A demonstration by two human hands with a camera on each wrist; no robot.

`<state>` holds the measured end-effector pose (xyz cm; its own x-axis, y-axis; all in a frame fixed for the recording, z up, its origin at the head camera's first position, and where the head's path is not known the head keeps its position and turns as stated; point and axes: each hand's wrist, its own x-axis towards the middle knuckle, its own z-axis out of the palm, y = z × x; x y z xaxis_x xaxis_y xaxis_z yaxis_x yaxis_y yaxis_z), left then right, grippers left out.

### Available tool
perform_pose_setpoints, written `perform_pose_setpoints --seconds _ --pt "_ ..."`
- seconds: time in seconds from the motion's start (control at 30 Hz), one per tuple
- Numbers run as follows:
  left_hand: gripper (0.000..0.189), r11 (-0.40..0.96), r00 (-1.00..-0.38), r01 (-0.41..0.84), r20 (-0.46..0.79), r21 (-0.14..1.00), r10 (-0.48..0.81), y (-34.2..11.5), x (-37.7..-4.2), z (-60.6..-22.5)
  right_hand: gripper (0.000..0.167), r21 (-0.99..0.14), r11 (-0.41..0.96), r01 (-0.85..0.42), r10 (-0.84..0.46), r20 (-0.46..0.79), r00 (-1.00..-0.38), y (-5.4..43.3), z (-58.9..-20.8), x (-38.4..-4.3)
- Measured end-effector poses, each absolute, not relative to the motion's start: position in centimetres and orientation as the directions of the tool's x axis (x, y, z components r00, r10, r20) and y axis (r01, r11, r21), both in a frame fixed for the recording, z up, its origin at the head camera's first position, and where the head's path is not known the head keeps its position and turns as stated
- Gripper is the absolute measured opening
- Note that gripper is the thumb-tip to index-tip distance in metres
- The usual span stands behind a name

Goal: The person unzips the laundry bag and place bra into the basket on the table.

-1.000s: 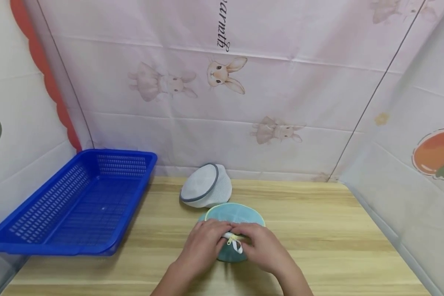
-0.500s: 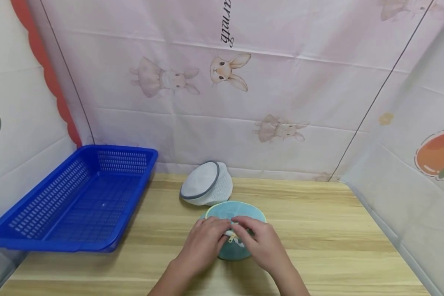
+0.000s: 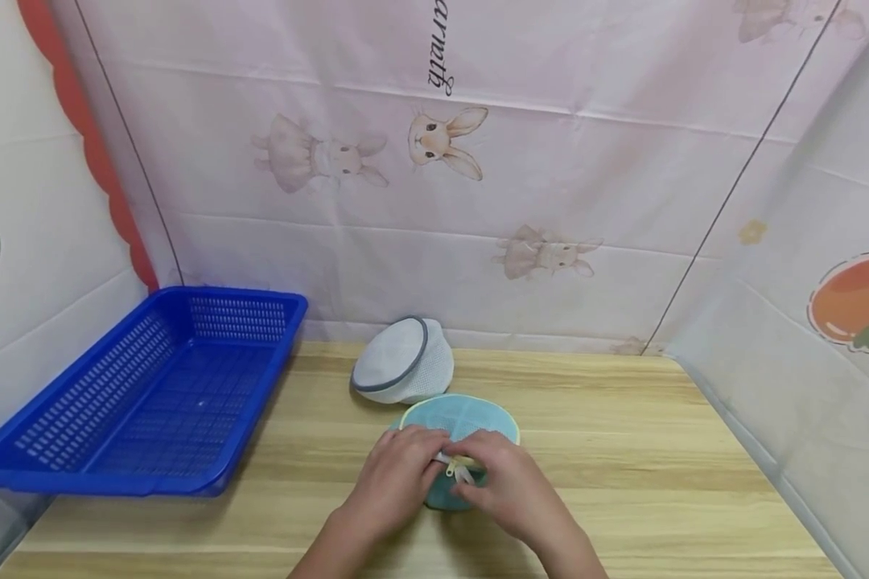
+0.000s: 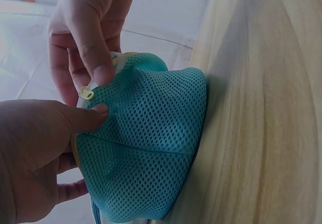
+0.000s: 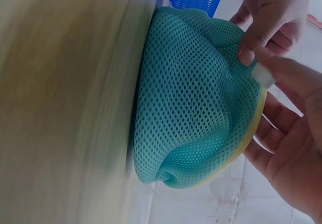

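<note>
A teal mesh laundry bag [image 3: 471,412] with yellow piping rests on the wooden table, its zipped edge facing me. My left hand [image 3: 400,474] pinches that edge, thumb against the mesh [image 4: 141,118] and fingers behind in the left wrist view. On the right, my right hand [image 3: 503,481] has its fingers behind the yellow rim and its thumb curled over at the white ribbon [image 5: 262,75]. Between both hands lies a small pale-yellow zipper pull [image 4: 86,92]. Part of the zipped edge is hidden under my fingers.
Behind the teal bag, a white mesh laundry bag [image 3: 391,360] with grey piping leans near the back wall. A blue plastic basket [image 3: 220,479] stands at the left. Printed cloth walls [image 3: 623,193] enclose the table [image 3: 623,450] at the back and sides.
My right thumb lifted off the edge half a second ago and has come down by the ribbon again. My left hand keeps its hold, and the bag stays in place.
</note>
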<state>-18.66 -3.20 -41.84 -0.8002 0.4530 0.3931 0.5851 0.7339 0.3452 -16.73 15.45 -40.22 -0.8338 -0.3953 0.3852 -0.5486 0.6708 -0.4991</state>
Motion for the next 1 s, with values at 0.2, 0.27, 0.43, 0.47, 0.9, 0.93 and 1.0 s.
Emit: perform_pose_setpoints --seconds 0.2,0.27,0.43,0.47,0.9,0.93,1.0 --pt "0.018 0.736 -0.808 0.578 0.376 0.353 0.454 -3.20 -18.57 -41.90 0.032 -0.434 0.667 -0.605 -0.403 0.473 -0.784 15.27 -40.62 -16.83" --pt "0.018 0.737 -0.809 0.577 0.376 0.353 0.453 -3.20 -18.52 -41.89 0.030 -0.419 0.668 -0.615 -0.400 0.495 -0.771 15.26 -40.68 -16.83" --pt "0.017 0.736 -0.803 0.582 0.385 0.346 0.455 -3.17 -18.51 -41.73 0.027 -0.417 0.675 -0.608 -0.391 0.497 -0.775 15.19 -40.55 -16.80" --pt "0.017 0.735 -0.802 0.584 0.385 0.345 0.457 -3.17 -18.52 -41.68 0.028 -0.417 0.678 -0.605 -0.389 0.494 -0.777 15.16 -40.51 -16.80" --pt "0.021 0.737 -0.791 0.596 0.390 0.319 0.471 -3.15 -18.39 -41.36 0.018 -0.425 0.695 -0.580 -0.350 0.505 -0.789 14.80 -40.51 -16.83" --pt "0.021 0.736 -0.791 0.597 0.392 0.319 0.471 -3.15 -18.37 -41.38 0.018 -0.428 0.697 -0.575 -0.347 0.501 -0.793 14.81 -40.50 -16.82" --pt "0.020 0.735 -0.790 0.598 0.390 0.319 0.473 -3.14 -18.36 -41.41 0.016 -0.436 0.703 -0.562 -0.339 0.489 -0.803 14.82 -40.45 -16.80"
